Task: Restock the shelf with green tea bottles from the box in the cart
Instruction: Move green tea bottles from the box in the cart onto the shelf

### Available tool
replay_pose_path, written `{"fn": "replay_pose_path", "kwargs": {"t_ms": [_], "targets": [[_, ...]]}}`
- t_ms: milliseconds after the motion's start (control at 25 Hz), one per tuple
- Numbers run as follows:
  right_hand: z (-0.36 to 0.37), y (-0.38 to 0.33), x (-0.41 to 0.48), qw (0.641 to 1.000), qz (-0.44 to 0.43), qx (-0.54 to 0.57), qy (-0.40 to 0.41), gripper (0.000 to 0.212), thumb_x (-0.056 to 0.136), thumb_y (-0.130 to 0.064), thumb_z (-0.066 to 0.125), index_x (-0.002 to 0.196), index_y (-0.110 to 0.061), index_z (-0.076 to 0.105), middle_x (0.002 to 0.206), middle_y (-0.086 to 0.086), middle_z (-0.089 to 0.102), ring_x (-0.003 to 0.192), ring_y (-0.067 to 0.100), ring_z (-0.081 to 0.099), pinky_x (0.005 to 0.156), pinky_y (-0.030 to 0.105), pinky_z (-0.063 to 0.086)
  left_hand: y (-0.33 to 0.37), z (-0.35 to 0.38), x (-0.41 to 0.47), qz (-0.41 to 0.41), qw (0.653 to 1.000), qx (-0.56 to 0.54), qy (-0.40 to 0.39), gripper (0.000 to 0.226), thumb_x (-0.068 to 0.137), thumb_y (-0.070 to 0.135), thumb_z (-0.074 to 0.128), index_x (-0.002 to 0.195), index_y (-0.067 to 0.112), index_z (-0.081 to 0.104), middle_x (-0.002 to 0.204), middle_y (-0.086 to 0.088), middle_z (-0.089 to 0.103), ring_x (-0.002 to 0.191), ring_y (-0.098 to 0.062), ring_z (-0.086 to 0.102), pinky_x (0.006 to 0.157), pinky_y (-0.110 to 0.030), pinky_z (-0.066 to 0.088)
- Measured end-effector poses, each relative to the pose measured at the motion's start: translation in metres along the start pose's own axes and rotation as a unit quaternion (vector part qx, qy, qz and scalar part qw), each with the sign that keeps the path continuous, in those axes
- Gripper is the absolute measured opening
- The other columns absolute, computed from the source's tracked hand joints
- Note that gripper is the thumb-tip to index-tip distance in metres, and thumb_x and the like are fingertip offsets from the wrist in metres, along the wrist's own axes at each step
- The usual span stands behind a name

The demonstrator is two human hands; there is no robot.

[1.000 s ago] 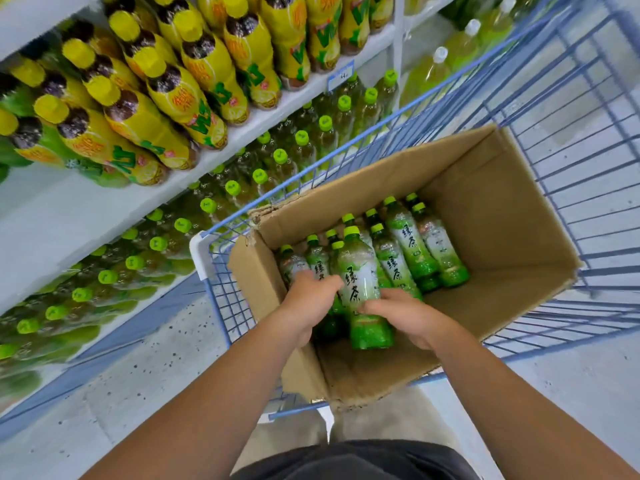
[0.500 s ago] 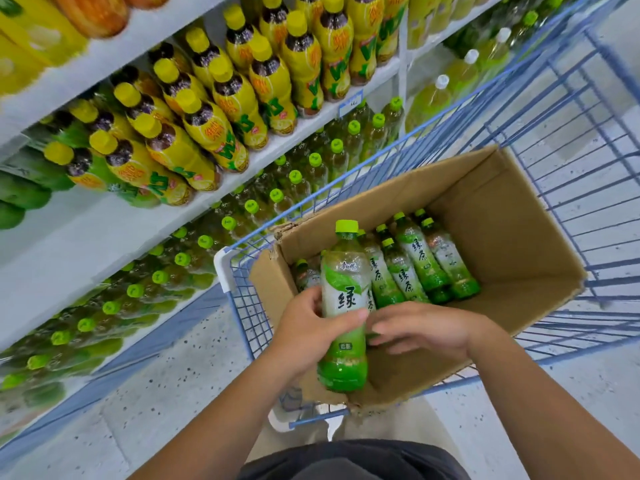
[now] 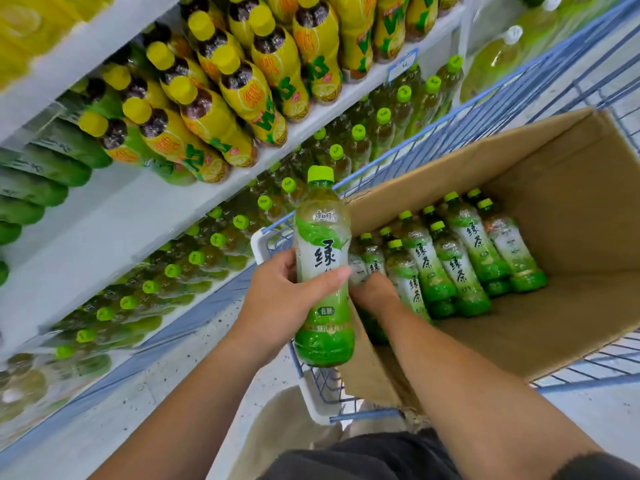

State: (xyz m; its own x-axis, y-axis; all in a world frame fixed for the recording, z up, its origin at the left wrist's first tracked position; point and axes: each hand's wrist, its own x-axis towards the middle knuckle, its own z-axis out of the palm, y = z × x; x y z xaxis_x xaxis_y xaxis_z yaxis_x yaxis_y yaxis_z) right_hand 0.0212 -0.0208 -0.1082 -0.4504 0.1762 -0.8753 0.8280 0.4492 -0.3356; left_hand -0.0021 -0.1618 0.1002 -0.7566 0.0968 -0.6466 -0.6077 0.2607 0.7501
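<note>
From the head camera: the left hand (image 3: 277, 303) holds one clear plastic green tea bottle with a green cap and a green and white label (image 3: 323, 271); the thumb lies across the label and the other fingers go round the back; the bottle stands upright, up out of the box, over the near left corner of the blue wire cart (image 3: 485, 109). The right hand (image 3: 374, 292) is down in the open brown cardboard box (image 3: 571, 202), just beside the held bottle; its fingers are hidden, so I cannot tell if they hold anything. The other green tea bottles in the box (image 3: 450, 268) lie on their sides, packed close together; the right part of the box floor is bare card.

The step looks like taking the held bottle over to the shelf. To do it well, I think the hand should grip firmly round the middle, as the plastic looks smooth and may slip; the bottle should go up over the cart's rim so it does not bump the wire; then it should go gently into a gap among the green-capped bottles on the lower shelf (image 3: 207, 258), so the ones next to it do not tip.

The flat white shelf board (image 3: 114, 230) is just left of the cart; on it stand yellow bottles with yellow caps (image 3: 242, 98); far off at the top right are big pale bottles with white caps (image 3: 498, 57); the grey speckled floor (image 3: 104, 420) is below.
</note>
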Motion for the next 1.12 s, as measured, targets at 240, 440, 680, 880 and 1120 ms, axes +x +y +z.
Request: {"fn": "replay_pose_path", "kwargs": {"t_ms": [240,440,680,880,1120], "targets": [[-0.025,-0.003,0.0,0.998,0.039,0.031,-0.041,0.082,0.073,-0.055,0.08,0.129,0.001,0.058,0.118,0.015,0.066,0.1,0.027,0.064,0.084,0.035,0.053,-0.009,-0.034,0.003,-0.002,1.0,0.009,0.022,0.027,0.078,0.018,0.083,0.103,0.022,0.075,0.093,0.003,0.079,0.084,-0.017,0.076,0.068,-0.031,0.06],[-0.059,-0.002,-0.076,0.965,0.036,0.25,-0.076,0.05,0.103,-0.021,0.054,0.145,0.002,0.04,0.119,0.0,0.055,0.126,0.031,0.053,0.097,0.029,0.039,-0.01,-0.041,-0.002,-0.014,1.0,-0.01,0.008,0.024,0.08,0.016,0.082,0.102,0.019,0.075,0.092,0.001,0.079,0.081,-0.016,0.076,0.069,-0.033,0.057],[-0.08,-0.013,-0.172,0.948,-0.037,0.313,0.028,0.031,0.095,-0.034,0.063,0.109,-0.008,0.054,0.099,0.008,0.065,0.089,0.022,0.063,0.091,0.037,0.05,0.0,-0.049,-0.009,0.0,0.999,-0.023,-0.04,0.023,0.083,0.018,0.08,0.105,0.022,0.074,0.096,0.0,0.079,0.086,-0.021,0.076,0.078,-0.041,0.06],[-0.083,-0.024,-0.241,0.947,-0.118,0.264,0.141,0.025,0.084,-0.038,0.077,0.101,-0.022,0.069,0.093,0.0,0.076,0.08,0.014,0.073,0.07,0.035,0.062,0.009,-0.056,-0.022,0.032,0.996,-0.012,-0.08,0.02,0.084,0.02,0.081,0.101,0.022,0.073,0.092,-0.002,0.078,0.084,-0.023,0.076,0.082,-0.05,0.06],[-0.072,-0.045,-0.303,0.939,-0.173,0.244,0.173,0.023,0.08,-0.035,0.08,0.095,-0.02,0.071,0.085,0.0,0.077,0.078,0.018,0.074,0.07,0.039,0.063,0.004,-0.076,-0.066,0.084,0.995,-0.031,-0.034,0.025,0.081,0.026,0.084,0.103,0.023,0.072,0.09,0.002,0.078,0.08,-0.018,0.076,0.07,-0.038,0.062]]}}
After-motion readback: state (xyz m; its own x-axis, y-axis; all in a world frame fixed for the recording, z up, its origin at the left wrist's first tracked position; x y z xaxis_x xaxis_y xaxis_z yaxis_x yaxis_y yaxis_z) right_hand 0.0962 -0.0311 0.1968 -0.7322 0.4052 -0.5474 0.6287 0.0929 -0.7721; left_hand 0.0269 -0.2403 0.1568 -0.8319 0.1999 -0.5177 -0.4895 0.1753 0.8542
